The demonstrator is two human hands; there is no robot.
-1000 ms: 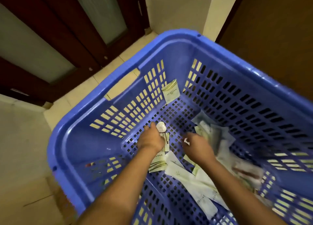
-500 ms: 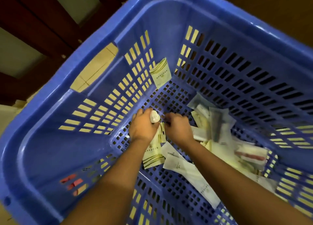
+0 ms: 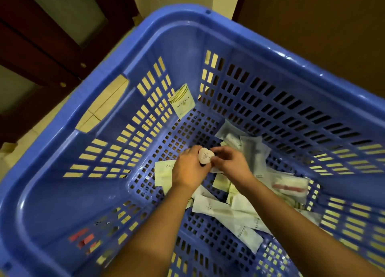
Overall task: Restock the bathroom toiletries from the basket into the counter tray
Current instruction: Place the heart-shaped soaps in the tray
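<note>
Both my hands are down inside a large blue slatted basket (image 3: pixel 100 193). My left hand (image 3: pixel 188 169) grips a small round white packet (image 3: pixel 205 156) with tiny print on top. My right hand (image 3: pixel 230 162) touches that packet's right edge and pinches a thin white sachet beneath it. Several white and pale green toiletry sachets (image 3: pixel 227 211) lie on the basket floor under and to the right of my hands. One green-striped sachet (image 3: pixel 182 102) leans against the far slatted wall. A clear packet with a red item (image 3: pixel 290 186) lies at the right. The counter tray is not in view.
The basket stands on a beige tiled floor (image 3: pixel 106 101). A dark wooden door with frosted glass panels (image 3: pixel 52 26) stands at the upper left. A brown wall or panel (image 3: pixel 323 26) fills the upper right.
My right hand has come left from the sachet pile to meet my left hand at the round packet. The packet is lifted slightly, and the view has shifted over the basket.
</note>
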